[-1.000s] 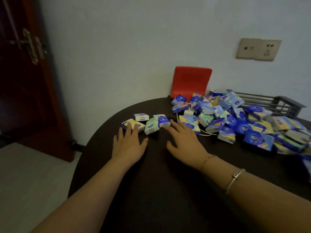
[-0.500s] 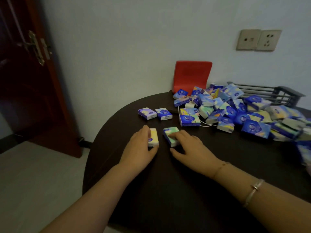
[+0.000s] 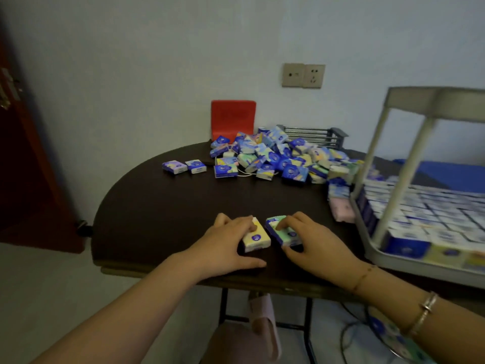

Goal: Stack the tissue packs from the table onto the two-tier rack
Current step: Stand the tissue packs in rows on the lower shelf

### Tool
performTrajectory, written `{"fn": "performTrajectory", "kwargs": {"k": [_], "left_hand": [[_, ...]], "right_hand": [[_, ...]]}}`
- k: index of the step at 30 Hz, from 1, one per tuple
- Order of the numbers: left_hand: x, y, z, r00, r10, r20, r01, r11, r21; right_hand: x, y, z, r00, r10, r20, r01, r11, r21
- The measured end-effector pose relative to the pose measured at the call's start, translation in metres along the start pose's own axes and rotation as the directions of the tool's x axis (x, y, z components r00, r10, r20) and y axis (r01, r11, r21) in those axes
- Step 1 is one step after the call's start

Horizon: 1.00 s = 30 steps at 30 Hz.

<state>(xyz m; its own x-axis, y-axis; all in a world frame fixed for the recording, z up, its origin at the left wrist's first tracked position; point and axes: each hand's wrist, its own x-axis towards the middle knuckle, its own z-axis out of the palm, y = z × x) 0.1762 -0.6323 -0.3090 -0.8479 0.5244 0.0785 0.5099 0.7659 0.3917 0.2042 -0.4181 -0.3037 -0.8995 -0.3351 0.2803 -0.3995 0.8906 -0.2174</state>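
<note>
Hands at the near edge of a dark round table (image 3: 162,206), each on one tissue pack. The left hand (image 3: 225,243) holds a yellow tissue pack (image 3: 256,236): its fingers curl over the far end and top of the pack, and the thumb lies on the table at the near side. The right hand (image 3: 312,239) holds a green tissue pack (image 3: 282,231) in the same way, fingers bent over the pack's top and right side, thumb at its near edge. The two packs lie flat on the table, just beside each other and slightly splayed, with a narrow gap between them.

Far across the table lies a loose pile of tissue packs (image 3: 275,158), mostly blue, heaped without order. Two single packs (image 3: 183,166) lie side by side to the left of the pile, apart from it. A pink pack (image 3: 341,211) lies near the rack's left edge.

The two-tier rack (image 3: 401,164), grey with slanted posts, stands at the right. Its lower tier is filled with tissue packs set in close rows; whether the upper tier holds anything cannot be told.

Behind the pile stand a red chair back (image 3: 233,118) and a grey slatted tray (image 3: 315,135). A wall socket (image 3: 303,75) is set in the pale wall, and a dark wooden door (image 3: 23,166) stands at the far left.
</note>
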Motion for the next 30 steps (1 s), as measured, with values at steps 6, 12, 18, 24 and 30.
{"fn": "performTrajectory", "kwargs": {"k": [6,12,18,24,30], "left_hand": [[0.009,0.061,0.024,0.990,0.123,-0.067,-0.123,0.992,0.014],[0.016,0.117,0.038,0.971,0.187,-0.151,-0.204,0.973,-0.105],[0.032,0.167,0.047,0.948,0.137,-0.286,-0.205,0.953,-0.221],[0.035,0.222,0.052,0.901,0.245,-0.359,-0.326,0.928,-0.183],[0.063,0.280,0.059,0.875,0.357,-0.327,-0.433,0.879,-0.201]], "right_hand": [[-0.065,0.023,-0.026,0.983,0.122,-0.135,-0.096,0.978,0.188],[-0.105,0.039,-0.054,0.897,0.265,-0.355,-0.113,0.912,0.395],[-0.140,0.069,-0.087,0.797,0.435,-0.419,-0.111,0.787,0.607],[-0.177,0.104,-0.116,0.702,0.540,-0.463,-0.135,0.741,0.658],[-0.222,0.144,-0.147,0.688,0.512,-0.515,-0.241,0.830,0.503]]}}
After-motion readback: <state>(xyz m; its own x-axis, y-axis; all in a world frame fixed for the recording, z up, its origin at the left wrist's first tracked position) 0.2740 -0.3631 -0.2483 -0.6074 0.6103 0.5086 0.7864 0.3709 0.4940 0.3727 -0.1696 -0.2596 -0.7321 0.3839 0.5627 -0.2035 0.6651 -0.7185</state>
